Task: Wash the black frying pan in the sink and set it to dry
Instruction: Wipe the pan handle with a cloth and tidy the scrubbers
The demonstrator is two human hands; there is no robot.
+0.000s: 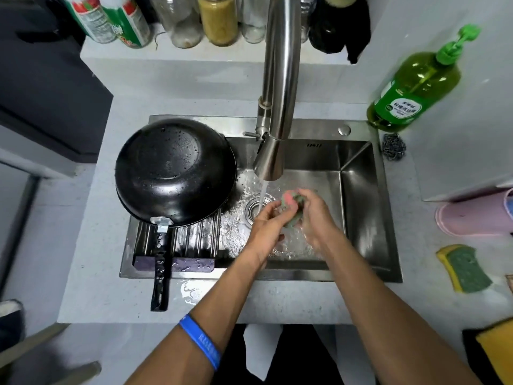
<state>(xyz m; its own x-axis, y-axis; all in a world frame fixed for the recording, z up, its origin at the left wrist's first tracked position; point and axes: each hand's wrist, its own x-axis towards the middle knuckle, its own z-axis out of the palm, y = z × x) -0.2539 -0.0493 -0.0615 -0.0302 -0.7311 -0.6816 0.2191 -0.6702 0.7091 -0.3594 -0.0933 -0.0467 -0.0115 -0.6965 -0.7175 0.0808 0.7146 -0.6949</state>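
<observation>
Both hands, left hand [268,222] and right hand [312,218], squeeze sponge [291,204] under tap
Frying pan [175,170] upturned at 9 o'clock, drying; next shut water

Bare forearms, no sleeves; a blue wristband [200,341] with faint lettering circles the left one.

**Colours and patterns at the sink**

Glossy black round frying pan [175,169], base ringed with concentric grooves and beaded with droplets. Brushed silver steel sink [358,173]. Pale grey speckled bench [277,301]. Translucent green pump bottle [410,87], green-and-white label. Yellow sponge with green scouring face [465,269]. Pink-and-green scrub pad [291,202]. Blue wristband [201,341].
</observation>
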